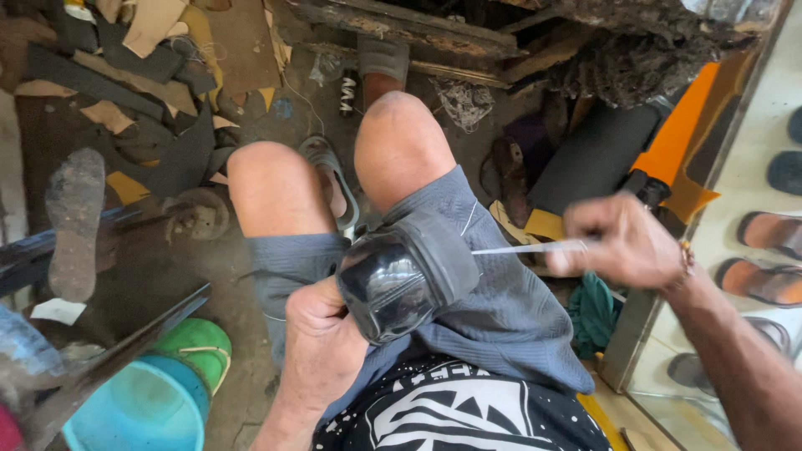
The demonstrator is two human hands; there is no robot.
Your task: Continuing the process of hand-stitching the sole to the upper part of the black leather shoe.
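A black glossy shoe (393, 280) with a grey upper part lies on my lap, between my thighs. My left hand (322, 334) grips it from below and steadies it against my grey shorts. My right hand (618, 242) is closed around a thin pale thread (518, 248) and the tool it runs from, and it is pulled out to the right of the shoe. The thread runs taut from the shoe's grey edge to that hand. My bare knees (399, 142) point toward the floor ahead.
Leather scraps (150, 58) and a worn sole (75, 217) lie on the dirty floor at left. A blue bucket (138, 409) with a green lid sits lower left. Sandals (764, 280) stand on the pale surface at right. An orange and black roll (635, 150) leans nearby.
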